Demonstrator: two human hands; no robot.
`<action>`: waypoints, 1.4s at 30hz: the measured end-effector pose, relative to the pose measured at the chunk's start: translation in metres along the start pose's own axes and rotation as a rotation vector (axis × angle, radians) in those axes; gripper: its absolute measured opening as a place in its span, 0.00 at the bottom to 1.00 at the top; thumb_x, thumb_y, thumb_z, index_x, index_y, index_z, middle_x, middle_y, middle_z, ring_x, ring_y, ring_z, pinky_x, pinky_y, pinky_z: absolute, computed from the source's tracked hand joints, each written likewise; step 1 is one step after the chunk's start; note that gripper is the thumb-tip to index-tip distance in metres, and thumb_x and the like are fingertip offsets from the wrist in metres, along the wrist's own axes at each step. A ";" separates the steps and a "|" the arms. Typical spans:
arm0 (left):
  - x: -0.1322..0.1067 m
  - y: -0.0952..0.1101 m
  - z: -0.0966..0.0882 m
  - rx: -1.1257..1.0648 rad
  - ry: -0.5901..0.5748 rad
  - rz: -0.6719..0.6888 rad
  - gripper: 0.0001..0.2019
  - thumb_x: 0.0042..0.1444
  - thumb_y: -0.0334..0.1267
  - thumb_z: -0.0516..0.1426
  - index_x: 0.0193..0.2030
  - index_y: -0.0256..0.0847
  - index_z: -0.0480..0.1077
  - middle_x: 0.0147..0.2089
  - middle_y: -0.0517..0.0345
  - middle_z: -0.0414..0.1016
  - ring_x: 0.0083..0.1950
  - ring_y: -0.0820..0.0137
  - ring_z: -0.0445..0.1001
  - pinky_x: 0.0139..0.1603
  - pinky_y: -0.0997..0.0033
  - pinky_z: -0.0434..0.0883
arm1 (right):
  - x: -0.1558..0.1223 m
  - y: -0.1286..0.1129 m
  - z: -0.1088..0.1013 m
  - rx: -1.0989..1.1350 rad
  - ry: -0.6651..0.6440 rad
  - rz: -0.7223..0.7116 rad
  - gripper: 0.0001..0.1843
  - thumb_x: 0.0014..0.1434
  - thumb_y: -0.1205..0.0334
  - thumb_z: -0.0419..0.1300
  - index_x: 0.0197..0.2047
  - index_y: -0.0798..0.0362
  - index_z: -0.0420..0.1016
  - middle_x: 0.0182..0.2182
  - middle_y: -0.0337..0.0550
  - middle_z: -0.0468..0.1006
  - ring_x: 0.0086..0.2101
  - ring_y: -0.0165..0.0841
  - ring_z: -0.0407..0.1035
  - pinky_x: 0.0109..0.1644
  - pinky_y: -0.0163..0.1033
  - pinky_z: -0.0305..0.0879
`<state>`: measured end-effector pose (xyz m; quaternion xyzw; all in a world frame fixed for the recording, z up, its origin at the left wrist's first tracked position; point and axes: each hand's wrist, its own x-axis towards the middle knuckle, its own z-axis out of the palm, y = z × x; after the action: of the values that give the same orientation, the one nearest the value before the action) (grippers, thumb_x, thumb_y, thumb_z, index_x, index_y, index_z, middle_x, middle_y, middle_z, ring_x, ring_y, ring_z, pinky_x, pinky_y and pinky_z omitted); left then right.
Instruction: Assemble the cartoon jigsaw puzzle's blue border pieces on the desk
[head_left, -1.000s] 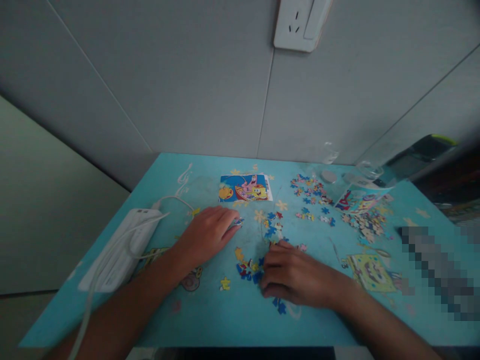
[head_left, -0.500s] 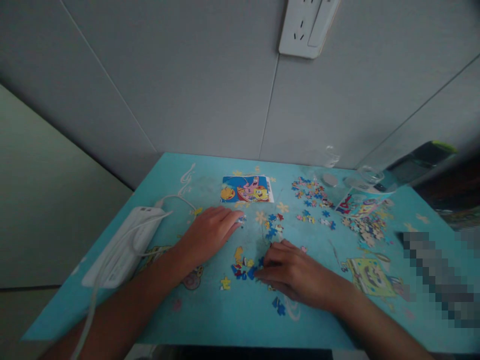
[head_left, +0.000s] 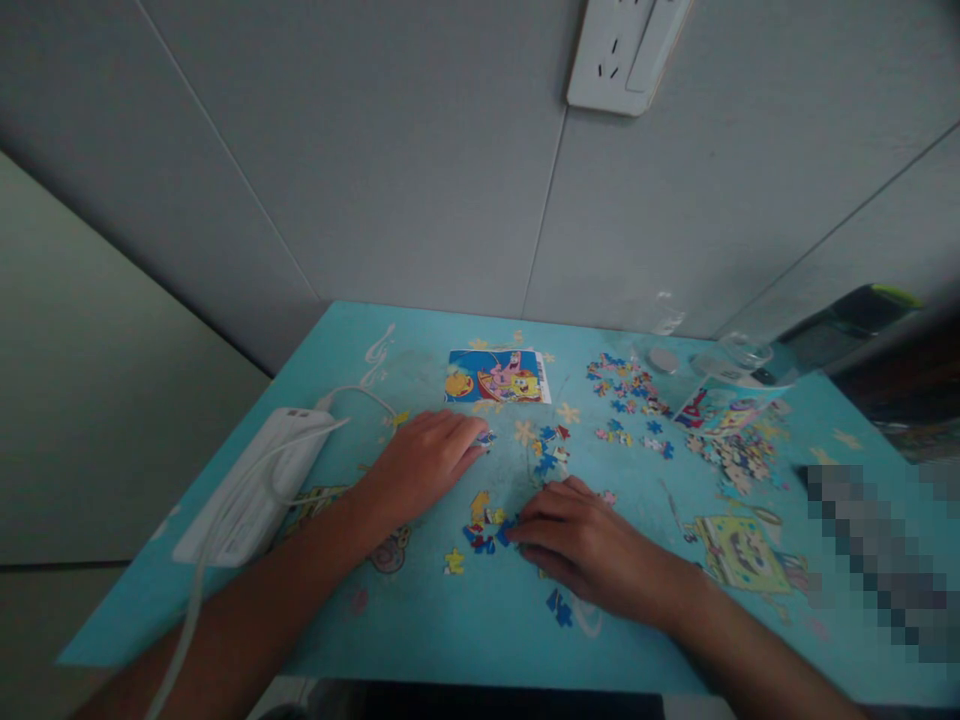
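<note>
My left hand (head_left: 435, 455) rests on the blue table with its fingers closed. A small blue-and-white puzzle piece (head_left: 487, 438) shows at its thumb and fingertips. Lower and to the right, my right hand (head_left: 574, 530) is closed, fingers curled down against a blue puzzle piece (head_left: 513, 528) at the edge of a small joined cluster (head_left: 480, 530) of yellow, red and blue pieces. Its fingers partly hide that piece. A loose yellow piece (head_left: 454, 562) lies left of the right hand, a blue joined pair (head_left: 559, 608) below it, and another joined group (head_left: 551, 450) above it.
A cartoon picture card (head_left: 496, 377) lies at the back. Loose pieces (head_left: 619, 378) and a heap (head_left: 739, 460) lie to the right, by a printed tub (head_left: 731, 400). A white power strip (head_left: 251, 490) with a cable is on the left. Behind stands a wall with a socket (head_left: 622, 55).
The view has shifted slightly. My right fingers have moved a little at the cluster's right edge. My left hand stays at the same piece.
</note>
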<state>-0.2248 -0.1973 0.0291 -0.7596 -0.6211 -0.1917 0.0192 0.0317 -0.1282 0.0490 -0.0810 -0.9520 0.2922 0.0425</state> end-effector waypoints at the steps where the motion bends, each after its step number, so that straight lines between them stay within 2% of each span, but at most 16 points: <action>1: 0.000 0.000 0.000 0.001 -0.001 -0.002 0.08 0.69 0.40 0.53 0.50 0.41 0.68 0.44 0.54 0.77 0.46 0.62 0.75 0.48 0.59 0.71 | 0.000 0.000 0.000 0.006 0.000 -0.004 0.14 0.69 0.63 0.57 0.55 0.45 0.75 0.44 0.42 0.78 0.46 0.37 0.69 0.54 0.46 0.58; 10: -0.001 0.000 0.003 0.006 -0.046 -0.005 0.09 0.69 0.40 0.52 0.50 0.41 0.69 0.44 0.53 0.77 0.46 0.62 0.75 0.50 0.59 0.71 | -0.001 -0.004 -0.006 0.007 -0.019 0.038 0.11 0.68 0.65 0.58 0.51 0.45 0.77 0.41 0.40 0.80 0.45 0.36 0.69 0.54 0.45 0.56; 14: -0.002 0.000 0.004 0.007 -0.067 -0.008 0.08 0.69 0.40 0.53 0.50 0.41 0.68 0.44 0.54 0.76 0.46 0.62 0.74 0.50 0.58 0.71 | -0.003 -0.003 -0.006 0.018 -0.016 0.044 0.12 0.68 0.65 0.59 0.52 0.45 0.77 0.41 0.40 0.79 0.45 0.36 0.69 0.54 0.45 0.56; 21: -0.003 0.002 0.005 0.013 -0.061 0.017 0.09 0.69 0.40 0.52 0.50 0.41 0.69 0.43 0.53 0.76 0.46 0.62 0.74 0.49 0.59 0.71 | -0.004 -0.001 -0.008 0.020 -0.019 0.063 0.11 0.67 0.65 0.60 0.51 0.45 0.78 0.39 0.40 0.78 0.44 0.36 0.69 0.52 0.44 0.57; 28: -0.003 0.003 0.005 0.007 -0.046 0.022 0.09 0.69 0.40 0.53 0.50 0.41 0.69 0.43 0.54 0.76 0.46 0.63 0.74 0.49 0.60 0.71 | -0.004 0.004 -0.008 -0.035 0.002 0.126 0.05 0.65 0.59 0.63 0.44 0.47 0.80 0.38 0.40 0.76 0.44 0.37 0.67 0.50 0.44 0.56; 33: -0.002 0.004 0.005 0.003 -0.063 0.017 0.09 0.70 0.40 0.52 0.50 0.41 0.69 0.43 0.54 0.76 0.46 0.63 0.75 0.50 0.59 0.71 | -0.004 0.004 -0.009 -0.039 0.008 0.120 0.05 0.66 0.58 0.62 0.43 0.47 0.79 0.39 0.40 0.76 0.44 0.36 0.67 0.50 0.44 0.55; 42: -0.002 0.005 0.006 0.014 -0.045 0.029 0.09 0.70 0.40 0.52 0.50 0.41 0.69 0.42 0.54 0.76 0.46 0.63 0.75 0.50 0.59 0.72 | -0.004 -0.001 -0.011 -0.003 0.018 0.102 0.04 0.66 0.62 0.61 0.43 0.49 0.78 0.40 0.42 0.76 0.45 0.37 0.67 0.52 0.44 0.58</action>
<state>-0.2188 -0.1990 0.0236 -0.7727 -0.6115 -0.1698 0.0131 0.0369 -0.1240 0.0582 -0.1322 -0.9467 0.2917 0.0359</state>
